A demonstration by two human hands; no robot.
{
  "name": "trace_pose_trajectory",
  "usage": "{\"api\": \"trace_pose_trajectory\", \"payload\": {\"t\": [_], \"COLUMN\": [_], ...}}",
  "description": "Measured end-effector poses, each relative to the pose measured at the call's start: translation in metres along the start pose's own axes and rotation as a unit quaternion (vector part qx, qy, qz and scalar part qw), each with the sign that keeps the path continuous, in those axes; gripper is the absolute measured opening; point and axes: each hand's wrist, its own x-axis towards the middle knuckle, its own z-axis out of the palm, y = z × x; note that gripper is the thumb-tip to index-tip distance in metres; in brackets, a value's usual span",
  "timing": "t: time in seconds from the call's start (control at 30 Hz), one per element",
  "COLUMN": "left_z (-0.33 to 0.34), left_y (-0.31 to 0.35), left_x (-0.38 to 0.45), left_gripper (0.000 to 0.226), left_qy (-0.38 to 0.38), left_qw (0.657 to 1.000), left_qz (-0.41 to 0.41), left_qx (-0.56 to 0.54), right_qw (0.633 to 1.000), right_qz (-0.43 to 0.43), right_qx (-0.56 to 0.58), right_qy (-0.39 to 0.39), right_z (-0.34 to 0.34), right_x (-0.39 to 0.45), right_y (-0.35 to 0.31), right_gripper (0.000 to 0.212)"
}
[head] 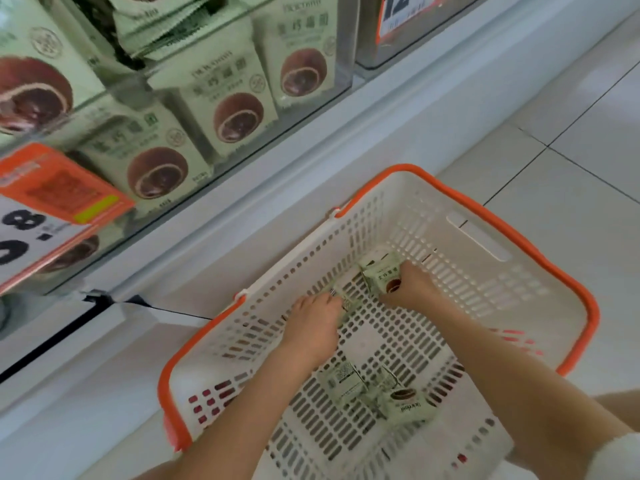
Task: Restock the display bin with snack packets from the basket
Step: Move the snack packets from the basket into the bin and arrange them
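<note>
The pick-up step is in hand: both hands are reached down into the basket [526, 258], which sits on the floor beside the display bin [242, 140]. A pale green snack packet [381, 273] is gripped by the right hand [412, 287], fingers curled round its near end — its long axis seems to run away from the wrist toward the basket's far wall, printed face up. Another packet's edge [341, 299] appears to be pinched by the left hand [313, 323], though blur hides the fingertips. Two loose packets [381, 393] are left lying flat nearer the body. Next, the held packets likely need lifting clear of the rim and setting into the bin.
</note>
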Motion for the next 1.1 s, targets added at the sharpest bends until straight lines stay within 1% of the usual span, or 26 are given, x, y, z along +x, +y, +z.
{"api": "trace_pose_trajectory", "payload": {"t": [0.07,0.13,0.17,0.2,0.27,0.33,0.4,0.43,0.5,0.57,0.63,0.73,0.77,0.8,0.83,0.87,0.9,0.93,1.0,1.07,1.1], "left_z": [-0.009,-0.023,-0.032,-0.043,-0.065,-0.088,-0.115,-0.128,-0.154,-0.177,-0.195,-0.219,-0.227,-0.234,-0.242,-0.250,-0.257,-0.265,-0.276,-0.283,-0.284], "left_y": [0.005,0.013,0.017,0.021,0.028,0.033,0.035,0.035,0.035,0.035,0.035,0.035,0.032,0.028,0.024,0.020,0.016,0.013,0.005,-0.003,-0.007], "left_x": [-0.005,-0.011,-0.015,-0.020,-0.031,-0.047,-0.067,-0.078,-0.101,-0.122,-0.140,-0.161,-0.165,-0.170,-0.175,-0.179,-0.184,-0.187,-0.191,-0.190,-0.187], "left_gripper": [0.063,0.081,0.092,0.102,0.111,0.108,0.095,0.091,0.089,0.088,0.087,0.089,0.091,0.095,0.101,0.103,0.100,0.091,0.062,0.034,0.026], "left_qy": [0.023,0.045,0.052,0.061,0.090,0.136,0.194,0.223,0.262,0.294,0.351,0.445,0.474,0.494,0.505,0.502,0.487,0.457,0.371,0.314,0.307], "left_qw": [1.000,0.999,0.998,0.997,0.993,0.985,0.974,0.967,0.955,0.944,0.917,0.852,0.830,0.816,0.813,0.823,0.841,0.866,0.913,0.937,0.939], "left_qz": [0.003,0.001,-0.002,-0.005,-0.010,-0.016,-0.024,-0.024,-0.012,0.022,0.083,0.164,0.176,0.172,0.153,0.123,0.084,0.040,-0.044,-0.082,-0.091], "left_qx": [-0.004,0.014,0.032,0.050,0.082,0.107,0.113,0.119,0.139,0.152,0.172,0.223,0.234,0.245,0.247,0.235,0.219,0.200,0.161,0.133,0.128], "right_qw": [0.993,0.984,0.980,0.977,0.969,0.955,0.925,0.908,0.885,0.870,0.855,0.838,0.837,0.839,0.841,0.842,0.842,0.841,0.841,0.845,0.851], "right_qz": [0.002,-0.032,-0.055,-0.072,-0.120,-0.178,-0.227,-0.249,-0.275,-0.294,-0.307,-0.340,-0.359,-0.377,-0.390,-0.400,-0.407,-0.411,-0.409,-0.409,-0.407], "right_qx": [0.109,0.168,0.188,0.200,0.214,0.227,0.287,0.320,0.358,0.385,0.412,0.425,0.411,0.391,0.374,0.357,0.345,0.336,0.323,0.302,0.283], "right_qy": [-0.034,-0.046,-0.039,-0.024,0.018,0.068,0.101,0.108,0.113,0.092,0.069,0.040,0.033,0.033,0.042,0.057,0.079,0.104,0.143,0.166,0.175], "right_z": [0.000,-0.005,-0.009,-0.016,-0.029,-0.043,-0.058,-0.067,-0.088,-0.108,-0.124,-0.148,-0.157,-0.167,-0.177,-0.189,-0.200,-0.213,-0.238,-0.258,-0.264], "right_x": [-0.019,-0.043,-0.056,-0.071,-0.102,-0.134,-0.164,-0.181,-0.209,-0.234,-0.253,-0.275,-0.281,-0.287,-0.291,-0.291,-0.291,-0.290,-0.285,-0.276,-0.270], "right_y": [-0.008,-0.023,-0.032,-0.043,-0.065,-0.084,-0.097,-0.101,-0.107,-0.112,-0.121,-0.136,-0.143,-0.149,-0.157,-0.164,-0.172,-0.180,-0.197,-0.216,-0.226], "right_gripper": [0.077,0.086,0.091,0.089,0.078,0.079,0.082,0.079,0.066,0.051,0.041,0.026,0.026,0.027,0.028,0.027,0.027,0.028,0.032,0.033,0.031]}}
